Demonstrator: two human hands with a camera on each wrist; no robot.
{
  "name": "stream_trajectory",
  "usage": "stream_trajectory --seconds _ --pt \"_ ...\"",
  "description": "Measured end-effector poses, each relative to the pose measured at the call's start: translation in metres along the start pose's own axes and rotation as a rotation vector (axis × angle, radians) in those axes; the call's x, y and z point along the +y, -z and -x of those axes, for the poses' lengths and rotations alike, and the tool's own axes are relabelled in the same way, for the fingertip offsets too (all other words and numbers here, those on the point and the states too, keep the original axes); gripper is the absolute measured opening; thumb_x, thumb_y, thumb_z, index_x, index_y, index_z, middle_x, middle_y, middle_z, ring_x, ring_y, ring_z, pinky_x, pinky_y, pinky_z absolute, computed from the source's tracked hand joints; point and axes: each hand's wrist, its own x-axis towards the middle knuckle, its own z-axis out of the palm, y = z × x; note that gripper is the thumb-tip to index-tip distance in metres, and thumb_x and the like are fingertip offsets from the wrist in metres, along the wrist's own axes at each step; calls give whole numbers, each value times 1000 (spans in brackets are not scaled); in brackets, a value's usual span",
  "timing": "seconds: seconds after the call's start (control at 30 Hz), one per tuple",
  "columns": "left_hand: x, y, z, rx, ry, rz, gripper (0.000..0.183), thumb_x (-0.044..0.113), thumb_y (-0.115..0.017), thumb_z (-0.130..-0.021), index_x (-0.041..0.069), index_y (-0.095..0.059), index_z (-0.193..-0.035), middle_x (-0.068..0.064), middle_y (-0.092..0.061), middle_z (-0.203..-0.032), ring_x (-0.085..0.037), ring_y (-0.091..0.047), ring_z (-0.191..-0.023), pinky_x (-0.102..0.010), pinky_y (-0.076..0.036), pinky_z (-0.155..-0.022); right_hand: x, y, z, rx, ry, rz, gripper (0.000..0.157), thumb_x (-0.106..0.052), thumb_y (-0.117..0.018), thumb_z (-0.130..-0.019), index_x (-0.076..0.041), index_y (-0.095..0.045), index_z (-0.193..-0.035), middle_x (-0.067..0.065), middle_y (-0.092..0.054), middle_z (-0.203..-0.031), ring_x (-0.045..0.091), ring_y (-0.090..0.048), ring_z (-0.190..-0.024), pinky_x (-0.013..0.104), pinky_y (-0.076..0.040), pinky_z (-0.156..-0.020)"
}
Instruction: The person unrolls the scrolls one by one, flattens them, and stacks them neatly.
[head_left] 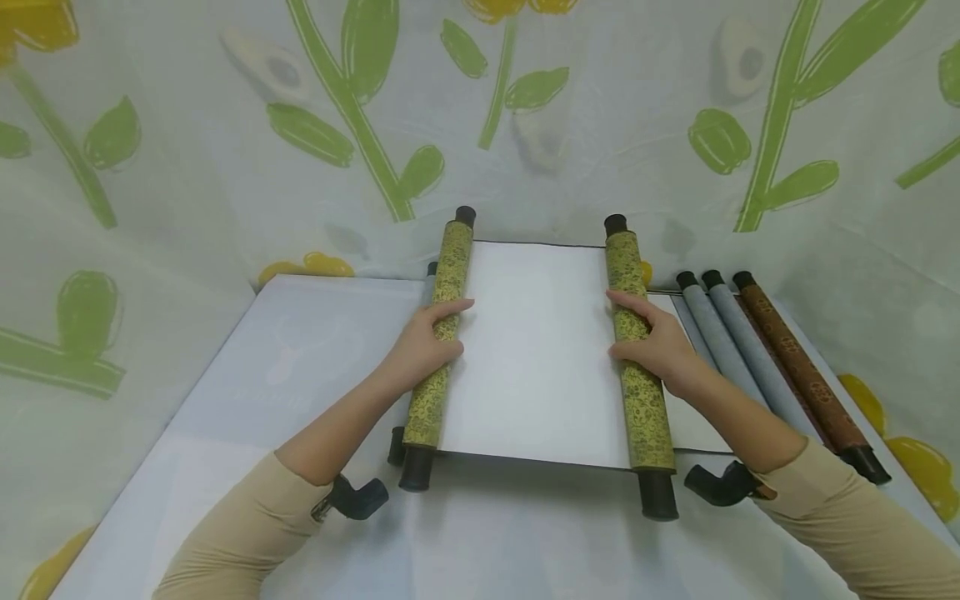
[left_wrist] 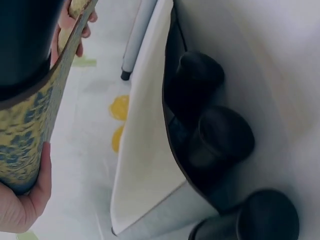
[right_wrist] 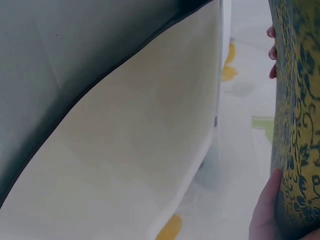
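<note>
A scroll with white paper is partly unrolled between two rollers wrapped in yellow-green patterned cloth, with black end knobs. My left hand grips the left roll, thumb and a finger coming round onto its inner side. Around the right roll, my right hand holds on in the same way. Both rolls appear raised above the table in the head view. Close up, the patterned roll fills the left of the left wrist view, and the patterned cloth shows at the right edge of the right wrist view.
Beneath lies another open scroll with pale paper and a grey roll mostly hidden on the left. Grey rolls and a brown patterned roll rest at the right of the white table. A flower-printed curtain hangs behind.
</note>
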Motion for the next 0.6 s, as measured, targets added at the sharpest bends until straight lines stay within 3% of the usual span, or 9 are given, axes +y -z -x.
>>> stream_trajectory --seconds 0.1,0.17,0.3,0.53,0.6 --pt "-3 4 1 -1 -5 -9 60 2 -52 -78 22 -53 -135 -10 -36 -148 -26 -40 -117 -29 -42 -68 1 3 1 -13 1 -2 76 3 -56 -80 -15 -29 -149 13 -12 -157 29 -22 -133 28 -37 -81" --pt "-5 7 2 -5 -11 -7 55 3 -49 -82 20 -54 -134 -11 -38 -146 -25 -48 -98 -26 -41 -59 2 4 1 -15 0 -2 74 2 -52 -82 -15 -29 -149 12 -13 -158 29 -22 -132 29 -36 -79" --pt "-7 10 2 0 -22 -22 50 5 -47 -86 17 -55 -134 -13 -39 -145 -25 -42 -72 -26 -39 -53 3 6 1 -6 19 -19 72 1 -54 -83 -14 -29 -149 12 -14 -157 29 -21 -134 24 -38 -75" --pt "-9 11 1 23 49 -77 61 2 -57 -78 20 -54 -135 -20 -36 -134 -30 -38 -110 -37 -39 -81 3 3 1 7 6 -29 81 3 -64 -79 -16 -29 -149 14 -13 -157 32 -25 -134 17 -43 -74" --pt "-8 12 1 25 54 -85 62 1 -56 -77 21 -53 -136 -20 -36 -132 -31 -38 -108 -37 -39 -80 3 2 1 13 1 -19 82 5 -62 -78 -17 -29 -150 14 -13 -157 30 -27 -131 19 -42 -73"
